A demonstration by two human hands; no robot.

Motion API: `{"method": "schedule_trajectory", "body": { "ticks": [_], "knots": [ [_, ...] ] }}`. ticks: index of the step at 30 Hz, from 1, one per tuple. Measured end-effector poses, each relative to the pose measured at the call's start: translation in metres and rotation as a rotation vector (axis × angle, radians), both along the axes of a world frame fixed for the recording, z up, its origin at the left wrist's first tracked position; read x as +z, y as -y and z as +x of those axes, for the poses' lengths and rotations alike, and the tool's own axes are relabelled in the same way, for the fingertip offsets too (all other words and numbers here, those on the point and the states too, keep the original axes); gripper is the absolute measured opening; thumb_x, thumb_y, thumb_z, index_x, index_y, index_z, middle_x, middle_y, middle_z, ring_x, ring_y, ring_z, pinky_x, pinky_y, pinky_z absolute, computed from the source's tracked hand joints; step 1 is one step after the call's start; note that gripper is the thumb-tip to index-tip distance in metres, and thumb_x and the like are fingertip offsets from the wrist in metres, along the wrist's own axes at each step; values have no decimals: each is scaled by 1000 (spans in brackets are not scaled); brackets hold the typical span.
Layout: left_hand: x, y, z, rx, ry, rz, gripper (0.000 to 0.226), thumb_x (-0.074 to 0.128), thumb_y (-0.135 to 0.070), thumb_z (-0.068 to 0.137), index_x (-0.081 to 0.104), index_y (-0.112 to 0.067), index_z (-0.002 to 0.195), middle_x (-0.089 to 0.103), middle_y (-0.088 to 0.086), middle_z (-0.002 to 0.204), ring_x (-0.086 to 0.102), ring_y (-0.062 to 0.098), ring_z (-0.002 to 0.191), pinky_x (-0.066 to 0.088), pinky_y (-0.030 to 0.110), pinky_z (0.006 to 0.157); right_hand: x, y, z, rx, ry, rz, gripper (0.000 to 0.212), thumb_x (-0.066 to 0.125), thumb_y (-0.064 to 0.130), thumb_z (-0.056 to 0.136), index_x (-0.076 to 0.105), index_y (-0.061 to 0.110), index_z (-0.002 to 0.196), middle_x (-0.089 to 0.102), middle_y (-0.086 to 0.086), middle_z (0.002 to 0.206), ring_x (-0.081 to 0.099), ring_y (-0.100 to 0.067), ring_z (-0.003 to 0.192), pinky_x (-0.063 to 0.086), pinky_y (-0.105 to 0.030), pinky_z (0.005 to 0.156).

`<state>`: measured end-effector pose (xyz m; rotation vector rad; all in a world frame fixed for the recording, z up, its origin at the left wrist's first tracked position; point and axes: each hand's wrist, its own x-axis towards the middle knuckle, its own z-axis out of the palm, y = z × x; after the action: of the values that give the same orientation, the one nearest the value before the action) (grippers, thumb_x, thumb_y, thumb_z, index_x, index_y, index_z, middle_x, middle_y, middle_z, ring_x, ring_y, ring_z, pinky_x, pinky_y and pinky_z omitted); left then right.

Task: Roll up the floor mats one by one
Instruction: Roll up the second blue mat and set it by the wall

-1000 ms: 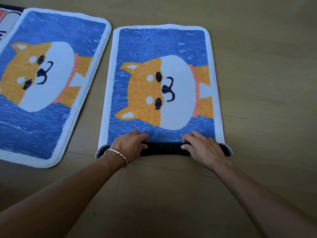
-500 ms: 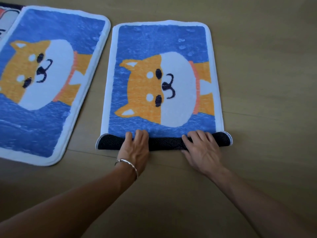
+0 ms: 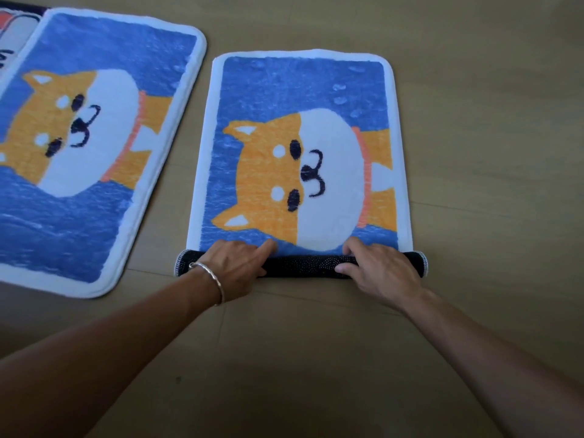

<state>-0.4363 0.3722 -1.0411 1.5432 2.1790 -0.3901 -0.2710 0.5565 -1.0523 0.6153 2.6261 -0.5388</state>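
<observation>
A blue floor mat [image 3: 300, 99] with an orange and white dog and a white border lies on the wooden floor in front of me. Its near end is turned into a tight roll [image 3: 303, 265] that shows the black dotted underside. My left hand [image 3: 235, 267], with a silver bangle at the wrist, grips the roll's left part, fingers over the top and thumb at its near side. My right hand [image 3: 377, 268] grips the right part the same way.
A second mat [image 3: 79, 137] with the same dog print lies flat to the left, a narrow strip of floor between the two. The corner of a third mat [image 3: 15, 30] shows at the top left. Bare wooden floor [image 3: 489, 153] stretches to the right and near me.
The roll has advanced away from me over the mat, up to the dog's lower edge. Both hands went from flat pressing on top to curled around the roll.
</observation>
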Motion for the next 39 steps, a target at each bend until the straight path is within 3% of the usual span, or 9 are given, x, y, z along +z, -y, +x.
{"method": "schedule_trajectory", "body": {
  "ticks": [6,10,13,16,18,21,26,32,39],
  "knots": [
    [-8,4,-3,-106,7,13,37,31,-29,101,24,-32,138,62,-1,105,61,23,85,33,29,56,-5,2,6,71,-31,-18,27,44,41,98,51,21,115,58,0,106,55,-24,96,41,-33,73],
    [-13,7,-2,24,64,130,42,41,-14,96,42,-29,136,48,3,122,53,26,102,40,32,59,-14,9,12,120,-217,196,24,53,31,93,67,12,89,59,-3,86,56,-26,81,45,-36,72],
    [-16,5,-2,8,5,294,47,65,4,72,65,-19,114,54,13,103,54,31,88,42,33,45,-10,17,10,105,-165,266,45,39,43,88,69,11,87,63,-5,82,60,-27,78,50,-38,70],
    [-17,1,2,-74,-174,335,44,66,3,54,70,-17,93,56,10,84,54,28,70,39,31,44,-12,21,9,125,-59,298,43,62,49,81,67,9,94,63,-7,87,59,-28,81,50,-41,73],
    [-14,-1,6,-85,-212,342,44,61,-1,54,70,-15,95,57,9,79,54,27,64,40,31,45,-13,19,5,119,-27,306,42,72,46,77,68,9,96,64,-7,89,58,-28,83,49,-40,75],
    [-13,2,7,-58,-196,382,51,61,-5,57,67,-6,108,60,9,75,56,27,58,38,28,40,-8,13,-3,118,-23,242,44,49,47,94,59,12,118,60,-6,112,52,-27,104,41,-37,91],
    [-20,16,6,-91,-166,276,53,61,-21,72,43,-9,120,61,12,92,59,32,76,52,40,66,-2,-1,-12,46,16,98,45,42,51,96,55,14,119,59,-3,108,50,-23,108,37,-33,84],
    [-5,4,5,-62,-122,136,46,48,-17,87,38,-20,132,56,2,105,58,24,91,31,31,59,9,1,-10,-10,85,-79,53,47,51,95,44,20,137,57,-6,128,51,-24,118,43,-37,94],
    [9,-6,-3,-64,84,-40,45,46,-25,91,39,-33,135,59,-1,115,57,24,104,43,32,77,5,34,8,306,-37,125,71,59,33,90,20,22,148,40,-7,133,39,-25,120,28,-35,104]
  ]
}}
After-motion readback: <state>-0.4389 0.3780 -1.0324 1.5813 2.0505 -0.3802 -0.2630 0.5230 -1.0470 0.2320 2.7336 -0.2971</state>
